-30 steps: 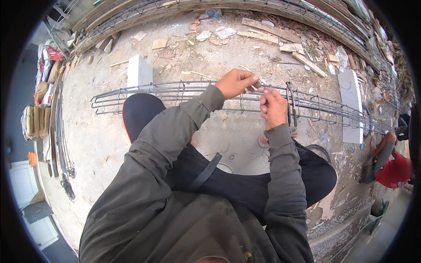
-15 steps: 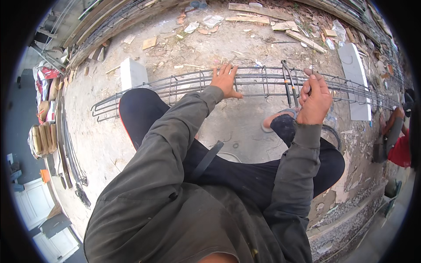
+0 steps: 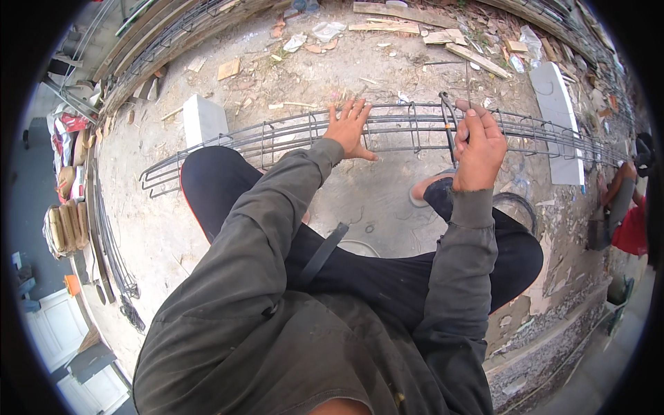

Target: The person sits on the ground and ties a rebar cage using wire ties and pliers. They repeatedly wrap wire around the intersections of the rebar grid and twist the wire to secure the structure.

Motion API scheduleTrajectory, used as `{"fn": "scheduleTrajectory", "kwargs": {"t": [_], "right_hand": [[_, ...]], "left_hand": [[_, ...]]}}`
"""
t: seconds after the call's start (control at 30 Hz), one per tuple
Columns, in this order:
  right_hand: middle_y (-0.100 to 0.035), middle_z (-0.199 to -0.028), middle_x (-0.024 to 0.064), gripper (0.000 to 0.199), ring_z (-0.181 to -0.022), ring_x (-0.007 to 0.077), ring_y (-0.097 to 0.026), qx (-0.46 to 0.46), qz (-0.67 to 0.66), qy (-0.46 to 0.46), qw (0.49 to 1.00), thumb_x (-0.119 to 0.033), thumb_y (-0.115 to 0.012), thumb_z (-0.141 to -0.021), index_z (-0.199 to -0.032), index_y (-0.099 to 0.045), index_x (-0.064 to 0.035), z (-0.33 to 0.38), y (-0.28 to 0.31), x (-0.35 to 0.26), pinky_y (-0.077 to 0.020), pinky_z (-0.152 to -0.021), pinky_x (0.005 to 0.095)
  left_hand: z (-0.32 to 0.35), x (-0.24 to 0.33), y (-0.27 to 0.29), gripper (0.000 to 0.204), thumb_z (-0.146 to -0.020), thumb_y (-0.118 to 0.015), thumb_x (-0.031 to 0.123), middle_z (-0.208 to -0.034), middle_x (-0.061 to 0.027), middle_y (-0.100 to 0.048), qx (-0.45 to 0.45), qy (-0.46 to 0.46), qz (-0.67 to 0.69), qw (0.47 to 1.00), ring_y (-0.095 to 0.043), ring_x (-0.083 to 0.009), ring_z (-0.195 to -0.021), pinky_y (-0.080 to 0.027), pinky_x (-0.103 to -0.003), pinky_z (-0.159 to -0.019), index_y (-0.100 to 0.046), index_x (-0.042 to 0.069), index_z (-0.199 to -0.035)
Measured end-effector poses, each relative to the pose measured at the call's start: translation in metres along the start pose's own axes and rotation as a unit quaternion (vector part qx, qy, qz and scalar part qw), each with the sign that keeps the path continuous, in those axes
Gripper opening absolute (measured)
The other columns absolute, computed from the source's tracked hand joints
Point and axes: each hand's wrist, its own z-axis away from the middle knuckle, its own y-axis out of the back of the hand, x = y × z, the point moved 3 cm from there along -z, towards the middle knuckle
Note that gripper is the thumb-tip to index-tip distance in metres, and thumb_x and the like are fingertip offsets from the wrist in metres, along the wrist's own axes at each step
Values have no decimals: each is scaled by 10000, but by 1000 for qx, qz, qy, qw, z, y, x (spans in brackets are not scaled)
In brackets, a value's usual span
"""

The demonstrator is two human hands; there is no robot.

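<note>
Left hand (image 3: pixel 349 128) flat on rebar cage (image 3: pixel 290 135)

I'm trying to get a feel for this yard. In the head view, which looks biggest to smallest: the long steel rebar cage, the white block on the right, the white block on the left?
1. Long steel rebar cage, by far the largest.
2. White block on the right.
3. White block on the left.
The fisheye bends the rim, so the order of the two blocks is unsure.
</note>
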Motion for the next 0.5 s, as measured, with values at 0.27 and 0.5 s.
{"fn": "scheduleTrajectory", "kwargs": {"t": [0.27,0.5], "right_hand": [[-496,-669,-40,207,-540,17,-386,23,-6,9,1000,-101,-559,-996,-1089,-691,29,-3,9,-5,-276,-461,188],[-495,-667,-43,204,-532,15,-383,30,-7,7,1000,-105,-557,-1002,-1097,-684,24,-6,13,-10,-266,-445,183]], "left_hand": [[-1,4,7,1308,-603,-854,595,-1632,-199,-215,-9,5,15,1000,-156,-396,-1529,-108,-675,-1203,-195,33,-1583],[3,0,9,1302,-577,-892,500,-1626,-207,-224,-9,-12,30,999,-149,-377,-1534,-117,-627,-1225,-208,7,-1570]]}}
